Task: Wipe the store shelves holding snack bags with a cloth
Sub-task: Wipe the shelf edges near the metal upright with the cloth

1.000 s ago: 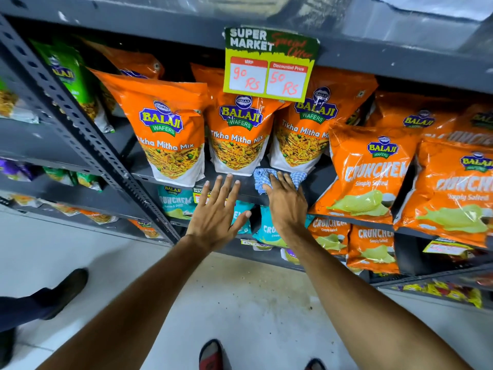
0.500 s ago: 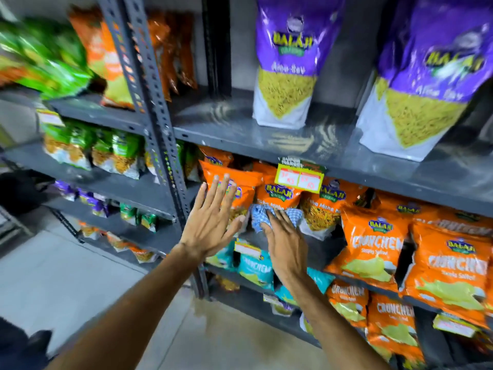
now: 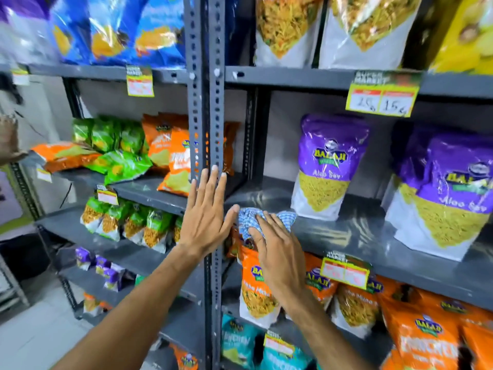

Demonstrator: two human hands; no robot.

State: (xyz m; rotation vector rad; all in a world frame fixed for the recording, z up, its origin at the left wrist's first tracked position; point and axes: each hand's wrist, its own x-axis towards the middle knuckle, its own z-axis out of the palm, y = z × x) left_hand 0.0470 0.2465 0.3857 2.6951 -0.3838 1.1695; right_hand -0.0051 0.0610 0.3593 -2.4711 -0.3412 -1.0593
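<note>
colours on a grey store shelf, read outward from the hand on the cloth

under the right hand (image 3: 280, 252) lies a cloth (image 3: 249, 217) checked in blue and white, on a dark grey shelf (image 3: 354, 233) with a dull sheen. just right of the grip stands a purple bag (image 3: 326, 166) with a white lower half, a yellow snack panel and a yellow-green logo; farther right, more purple bags (image 3: 448, 193) of the same pattern. below the grip, orange bags (image 3: 256, 287) with blue and yellow logos, and a yellow price tag (image 3: 345, 272) with red and white boxes. lower still, teal bags (image 3: 240, 340). left of the grip, past the grey perforated post (image 3: 206, 102), green bags (image 3: 117, 145) and orange ones.
</note>
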